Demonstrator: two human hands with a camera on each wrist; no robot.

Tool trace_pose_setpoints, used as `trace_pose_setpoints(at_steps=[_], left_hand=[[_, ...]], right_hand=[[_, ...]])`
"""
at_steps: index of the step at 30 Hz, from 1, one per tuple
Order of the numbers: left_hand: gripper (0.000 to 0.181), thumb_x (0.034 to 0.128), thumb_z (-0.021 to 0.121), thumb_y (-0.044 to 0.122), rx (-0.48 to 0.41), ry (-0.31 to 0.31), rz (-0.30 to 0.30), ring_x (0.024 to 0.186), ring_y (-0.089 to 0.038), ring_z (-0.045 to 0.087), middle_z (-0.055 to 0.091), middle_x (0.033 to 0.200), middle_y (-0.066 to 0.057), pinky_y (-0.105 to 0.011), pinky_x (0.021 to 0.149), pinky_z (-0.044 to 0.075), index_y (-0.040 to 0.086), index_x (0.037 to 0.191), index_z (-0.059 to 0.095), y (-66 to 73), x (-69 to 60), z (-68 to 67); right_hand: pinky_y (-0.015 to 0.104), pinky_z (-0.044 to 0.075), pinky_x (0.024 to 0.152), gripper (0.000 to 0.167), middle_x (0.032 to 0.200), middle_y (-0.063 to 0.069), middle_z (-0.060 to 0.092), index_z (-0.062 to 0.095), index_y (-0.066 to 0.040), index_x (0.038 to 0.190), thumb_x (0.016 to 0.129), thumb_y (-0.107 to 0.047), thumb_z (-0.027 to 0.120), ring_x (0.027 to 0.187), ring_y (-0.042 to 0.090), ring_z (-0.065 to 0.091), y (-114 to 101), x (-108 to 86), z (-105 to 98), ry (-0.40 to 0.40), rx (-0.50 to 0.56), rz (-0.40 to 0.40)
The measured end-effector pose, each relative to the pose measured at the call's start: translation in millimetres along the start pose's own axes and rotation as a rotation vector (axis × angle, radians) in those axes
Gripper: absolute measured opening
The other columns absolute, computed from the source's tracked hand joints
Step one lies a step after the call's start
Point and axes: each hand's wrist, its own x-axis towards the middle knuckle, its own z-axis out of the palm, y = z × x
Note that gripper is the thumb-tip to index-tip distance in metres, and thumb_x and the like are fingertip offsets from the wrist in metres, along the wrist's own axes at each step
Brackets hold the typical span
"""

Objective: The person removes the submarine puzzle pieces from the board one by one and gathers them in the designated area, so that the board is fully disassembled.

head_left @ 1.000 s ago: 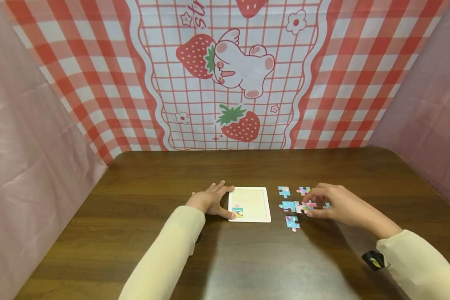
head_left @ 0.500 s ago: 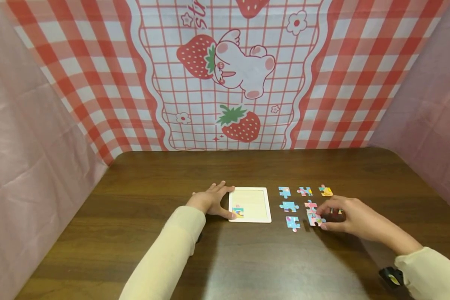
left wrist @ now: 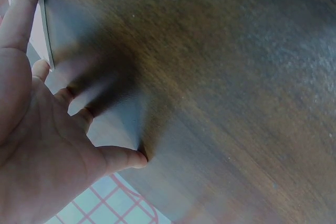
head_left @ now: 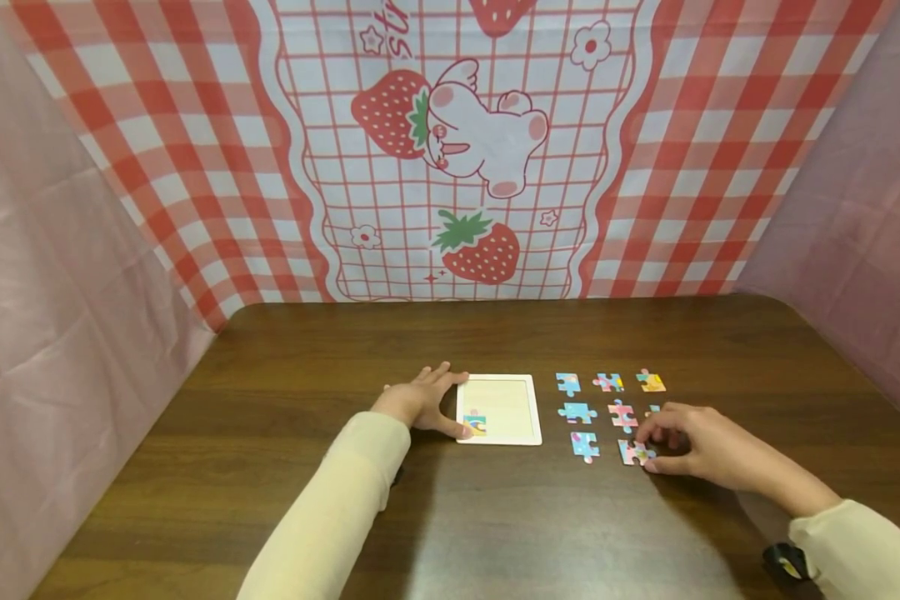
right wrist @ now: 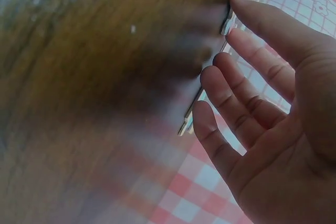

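Observation:
My left hand (head_left: 414, 403) lies at the left side of a white square puzzle tray (head_left: 537, 417), fingers spread and mostly straight. Its thumb touches the tray's lower left corner, and the index fingertip meets the upper left one. One puzzle piece (head_left: 475, 422) sits in that lower left corner, partly under the thumb. On the right, my right hand (head_left: 701, 442) pinches a pink and blue puzzle piece (head_left: 632, 452) at table level between thumb and index finger. The right wrist view shows the thumb and fingers of the right hand (right wrist: 273, 108) at the piece's edge.
Several loose puzzle pieces lie in rough rows right of the tray, among them a blue piece (head_left: 577, 412), a pink piece (head_left: 622, 415) and a yellow piece (head_left: 651, 381). Another is partly hidden behind the right hand. A checked cloth (head_left: 682, 167) hangs beyond the wooden table (head_left: 345, 333).
My right hand has moved right and toward me, drawing the pinched puzzle piece away from the pink one, which now lies apart. The left hand and tray have stayed still.

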Motion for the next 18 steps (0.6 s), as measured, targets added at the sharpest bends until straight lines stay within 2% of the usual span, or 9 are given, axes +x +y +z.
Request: trace_pose_setpoints(at_steps=[9,15,18], left_hand=[[0.092,0.0879,0.078,0.048,-0.002,0.000,-0.006,0.156,-0.029,0.007,0.010,0.171,-0.003,-0.077,0.112,0.012,0.030,0.162,0.027,-0.4,-1.3,0.4],[0.091,0.0880,0.078,0.047,-0.009,0.005,-0.003,0.156,-0.029,0.008,0.011,0.171,-0.002,-0.078,0.112,0.012,0.030,0.162,0.027,-0.1,-2.2,0.6],[0.091,0.0881,0.078,0.047,-0.007,0.007,-0.004,0.156,-0.028,0.008,0.011,0.171,-0.002,-0.078,0.112,0.011,0.030,0.162,0.027,0.2,-2.4,0.2]], right_hand=[[0.022,0.044,0.060,0.027,0.083,-0.020,0.050,0.069,-0.027,0.094,0.078,-0.022,0.090,0.074,-0.004,0.046,1.6,1.4,1.6,-0.020,0.011,0.039],[0.024,0.049,0.062,0.027,0.088,-0.016,0.056,0.072,-0.018,0.099,0.078,-0.022,0.089,0.077,-0.002,0.051,2.7,2.0,-2.4,-0.058,0.044,0.062],[0.024,0.049,0.061,0.028,0.088,-0.016,0.058,0.072,-0.017,0.102,0.080,-0.021,0.088,0.077,-0.002,0.053,2.3,3.7,-7.3,-0.049,0.060,0.089]])
